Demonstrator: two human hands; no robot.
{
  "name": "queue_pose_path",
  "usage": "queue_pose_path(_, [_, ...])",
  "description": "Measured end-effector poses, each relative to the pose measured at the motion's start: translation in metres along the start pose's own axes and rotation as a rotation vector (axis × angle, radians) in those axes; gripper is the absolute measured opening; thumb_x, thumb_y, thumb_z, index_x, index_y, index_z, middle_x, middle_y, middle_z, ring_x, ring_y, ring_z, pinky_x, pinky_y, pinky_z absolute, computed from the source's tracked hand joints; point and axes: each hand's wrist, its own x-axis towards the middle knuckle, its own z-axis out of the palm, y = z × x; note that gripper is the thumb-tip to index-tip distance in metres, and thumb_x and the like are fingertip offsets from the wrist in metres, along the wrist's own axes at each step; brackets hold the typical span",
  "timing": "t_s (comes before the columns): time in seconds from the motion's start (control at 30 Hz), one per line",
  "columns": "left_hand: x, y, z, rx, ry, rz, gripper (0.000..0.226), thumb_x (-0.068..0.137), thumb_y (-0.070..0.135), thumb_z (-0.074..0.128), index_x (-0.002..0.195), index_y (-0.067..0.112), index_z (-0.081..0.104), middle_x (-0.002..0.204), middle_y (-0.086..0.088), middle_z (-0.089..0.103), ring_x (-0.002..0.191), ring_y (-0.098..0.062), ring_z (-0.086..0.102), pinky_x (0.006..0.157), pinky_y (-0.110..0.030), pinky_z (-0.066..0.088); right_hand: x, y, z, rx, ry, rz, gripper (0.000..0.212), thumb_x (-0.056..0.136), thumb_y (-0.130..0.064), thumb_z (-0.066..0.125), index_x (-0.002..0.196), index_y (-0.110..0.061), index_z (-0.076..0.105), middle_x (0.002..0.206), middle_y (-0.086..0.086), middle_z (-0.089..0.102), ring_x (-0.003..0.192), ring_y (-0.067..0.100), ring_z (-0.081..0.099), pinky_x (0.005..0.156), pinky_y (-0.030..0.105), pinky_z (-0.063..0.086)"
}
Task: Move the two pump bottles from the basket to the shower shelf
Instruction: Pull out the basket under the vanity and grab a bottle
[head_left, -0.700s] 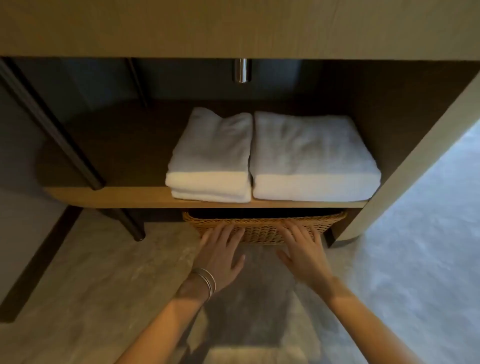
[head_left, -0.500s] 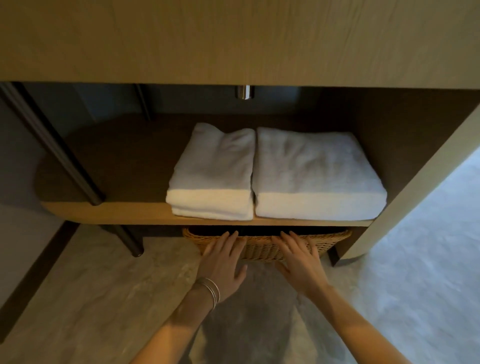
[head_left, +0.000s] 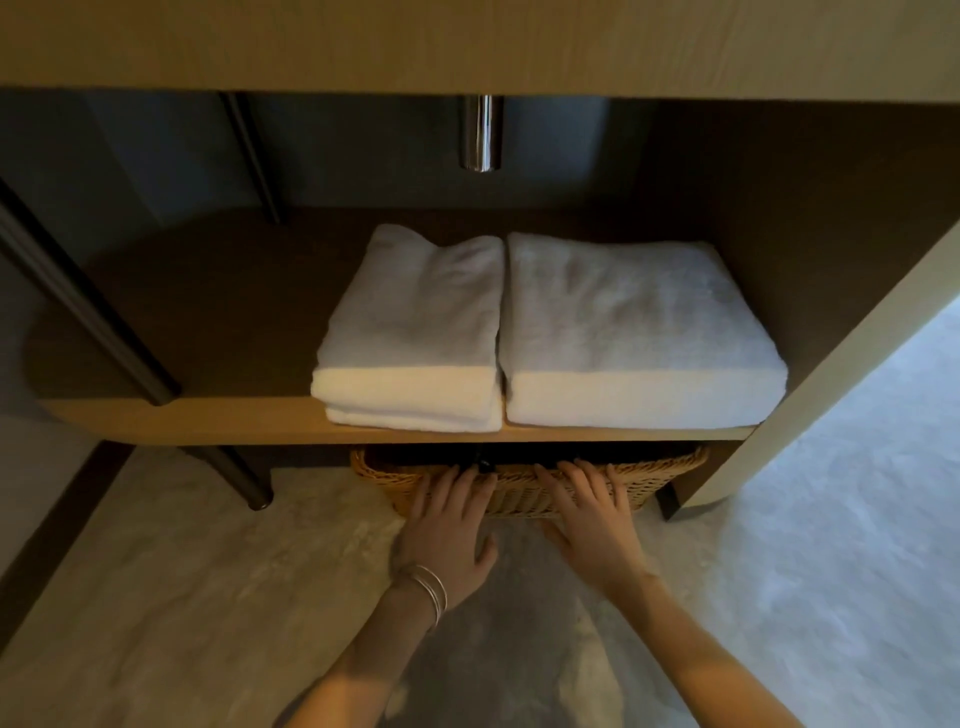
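Observation:
A woven wicker basket (head_left: 670, 475) sits on the floor under the wooden vanity shelf, mostly hidden beneath it. My left hand (head_left: 447, 525), with thin bracelets on the wrist, lies flat on the basket's front wall with fingers spread. My right hand (head_left: 589, 514) rests the same way a little to the right, fingers reaching to the rim. A small dark object (head_left: 484, 464) shows just inside the rim between my hands; I cannot tell whether it is a pump. The bottles themselves are hidden in the dark interior.
Two folded white towels (head_left: 415, 343) (head_left: 634, 343) lie side by side on the wooden shelf (head_left: 182, 421) above the basket. A chrome drain pipe (head_left: 482, 137) hangs at the back. Dark metal legs (head_left: 104, 332) stand at left, a pale side panel (head_left: 831, 353) at right. The floor is stone tile.
Both hands have moved forward from the floor in front of the basket onto its front wall, fingertips now at the rim. My view has shifted slightly closer and lower.

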Motion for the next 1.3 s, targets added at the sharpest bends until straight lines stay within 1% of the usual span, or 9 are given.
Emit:
queue_pose_path(0.13, [-0.016,0.002,0.003,-0.017,0.053,0.016,0.067,0.075,0.046,0.043,0.136,0.018,0.047,0.131,-0.007,0.053,0.121,-0.028,0.046,0.103,-0.048,0.024,-0.012,-0.003,-0.001,0.011,0.024,-0.013,0.071,0.071,-0.038,0.072,0.133,-0.023,0.042,0.123,0.009,0.057,0.119,0.031,0.05,0.103,0.049,0.021])
queue_pose_path(0.3, [-0.037,0.006,0.004,-0.044,0.063,0.019,0.066,0.076,0.044,0.044,0.137,0.02,0.042,0.133,-0.006,0.052,0.123,-0.027,0.045,0.103,-0.048,0.024,-0.029,-0.005,-0.004,0.0,0.024,-0.043,0.072,0.071,-0.037,0.073,0.134,-0.025,0.041,0.121,0.007,0.058,0.116,0.029,0.051,0.1,0.047,0.025])
queue_pose_path(0.57, [-0.079,0.024,0.008,-0.116,0.063,-0.025,0.072,0.072,0.039,0.054,0.14,0.023,0.035,0.139,-0.004,0.046,0.129,-0.025,0.037,0.107,-0.048,0.022,-0.07,-0.019,-0.009,0.007,0.019,-0.062,0.07,0.074,-0.037,0.07,0.136,-0.022,0.04,0.127,0.007,0.055,0.124,0.027,0.042,0.107,0.047,0.019])
queue_pose_path(0.73, [-0.101,0.035,0.014,-0.126,0.085,-0.029,0.075,0.07,0.039,0.056,0.14,0.022,0.035,0.14,-0.005,0.046,0.13,-0.025,0.036,0.107,-0.048,0.021,-0.092,-0.023,-0.008,0.032,0.027,-0.069,0.076,0.067,-0.036,0.076,0.134,-0.023,0.043,0.125,0.006,0.056,0.124,0.025,0.035,0.106,0.047,0.019])
queue_pose_path(0.9, [-0.125,0.045,0.016,-0.171,0.142,-0.061,0.07,0.071,0.04,0.048,0.138,0.024,0.039,0.14,-0.004,0.047,0.131,-0.024,0.037,0.108,-0.049,0.021,-0.115,-0.03,-0.007,0.203,0.09,-0.001,0.057,0.076,-0.039,0.058,0.131,-0.025,0.047,0.13,0.002,0.051,0.131,0.021,0.033,0.111,0.045,0.015])
queue_pose_path(0.97, [-0.132,0.048,0.015,-0.191,0.157,-0.066,0.068,0.072,0.039,0.048,0.138,0.025,0.039,0.139,-0.003,0.047,0.131,-0.023,0.037,0.109,-0.047,0.02,-0.123,-0.037,-0.006,0.24,0.112,0.027,0.056,0.075,-0.037,0.059,0.129,-0.024,0.049,0.13,0.003,0.052,0.131,0.021,0.034,0.112,0.046,0.016])
queue_pose_path(1.07, [-0.142,0.05,0.016,-0.201,0.159,-0.07,0.066,0.074,0.039,0.048,0.138,0.028,0.037,0.139,-0.002,0.047,0.13,-0.022,0.037,0.108,-0.048,0.02,-0.134,-0.045,-0.005,0.237,0.121,0.048,0.06,0.071,-0.034,0.065,0.128,-0.025,0.048,0.13,0.004,0.053,0.131,0.021,0.033,0.111,0.045,0.015])
queue_pose_path(1.2, [-0.157,0.053,0.021,-0.205,0.197,-0.052,0.065,0.076,0.037,0.048,0.139,0.025,0.037,0.141,-0.002,0.045,0.132,-0.023,0.035,0.108,-0.051,0.021,-0.151,-0.05,-0.006,0.214,0.122,0.046,0.052,0.08,-0.039,0.05,0.13,-0.025,0.046,0.131,0.006,0.052,0.13,0.023,0.033,0.11,0.045,0.014])
queue_pose_path(1.3, [-0.166,0.057,0.022,-0.208,0.225,-0.052,0.064,0.076,0.035,0.049,0.138,0.023,0.038,0.141,-0.003,0.044,0.133,-0.024,0.034,0.108,-0.051,0.02,-0.161,-0.053,-0.011,0.221,0.108,0.043,0.051,0.082,-0.041,0.047,0.13,-0.025,0.046,0.132,0.005,0.051,0.13,0.023,0.034,0.109,0.045,0.015])
